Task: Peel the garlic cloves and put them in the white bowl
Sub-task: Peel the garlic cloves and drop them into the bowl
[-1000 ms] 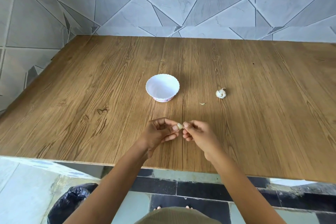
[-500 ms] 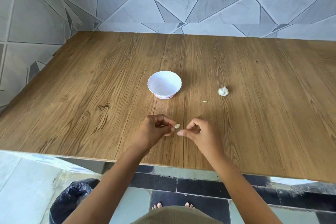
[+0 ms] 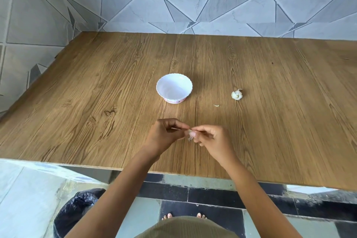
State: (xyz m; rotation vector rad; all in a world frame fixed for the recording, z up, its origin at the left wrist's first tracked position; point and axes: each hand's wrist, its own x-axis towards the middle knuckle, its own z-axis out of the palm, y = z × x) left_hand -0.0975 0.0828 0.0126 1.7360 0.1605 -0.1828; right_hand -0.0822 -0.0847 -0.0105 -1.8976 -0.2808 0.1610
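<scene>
A small pale garlic clove (image 3: 190, 133) sits between my two hands, low over the wooden table (image 3: 96, 102). My left hand (image 3: 166, 135) pinches it with thumb and fingertips. My right hand (image 3: 211, 138) pinches the same clove from the right, and a thin bit of skin hangs below it. The white scalloped bowl (image 3: 174, 91) stands beyond my hands at mid-table and looks empty. A garlic bulb (image 3: 236, 95) lies to the bowl's right.
A small scrap of garlic skin (image 3: 216, 105) lies between bowl and bulb. A bin with a black bag (image 3: 77, 208) stands on the floor below the table's near edge. Tiled walls close the back and left sides.
Half a second ago my hands were slightly apart with the clove in the left one. They have come together again on the clove, and loose skin now hangs from it.
</scene>
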